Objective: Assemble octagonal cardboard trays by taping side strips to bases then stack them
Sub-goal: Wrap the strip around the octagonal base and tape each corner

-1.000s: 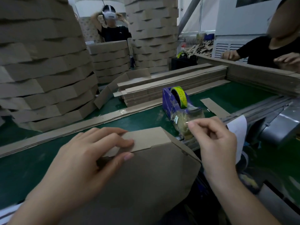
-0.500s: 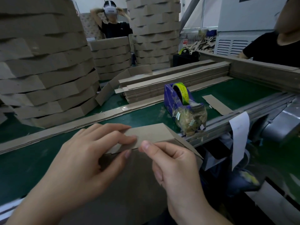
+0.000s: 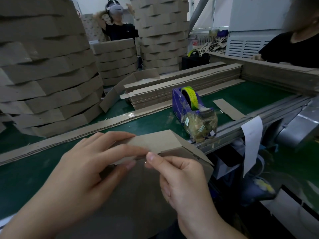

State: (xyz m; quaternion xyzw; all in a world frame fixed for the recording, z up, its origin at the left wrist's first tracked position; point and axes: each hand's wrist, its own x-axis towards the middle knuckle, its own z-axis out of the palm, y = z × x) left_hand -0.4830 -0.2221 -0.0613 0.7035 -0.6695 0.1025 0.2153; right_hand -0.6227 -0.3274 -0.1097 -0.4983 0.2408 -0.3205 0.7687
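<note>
- Cardboard is nearest, so where does the tray lie from the person's fingers?
- The base (image 3: 141, 195) is tilted up toward the person at the edge of the counter (image 3: 25, 178). The side strip (image 3: 155, 140) runs along its far edge, with the long axis from left to right. The left hand (image 3: 89, 163) lies on the strip, its fingers (image 3: 110, 137) nearly straight and pressing it to the base.
- And the right hand (image 3: 181, 178)?
- It is just beside the left one, at the seam. Its thumb and forefinger pinch a tape piece (image 3: 144, 162), which is clear and hard to see. The seam is directly under these fingertips, so the coming move is probably to press the tape down and rub it along the seam.
- What stands around?
- The tape dispenser (image 3: 186, 107) is beyond, nearer to the right hand. Behind it, a long strip (image 3: 86, 133) crosses the counter. Then comes a pile of strips (image 3: 172, 90), and stacks of finished trays (image 3: 48, 75) on the left. Two other persons are far back. Nothing stands between the hands and the seam.
</note>
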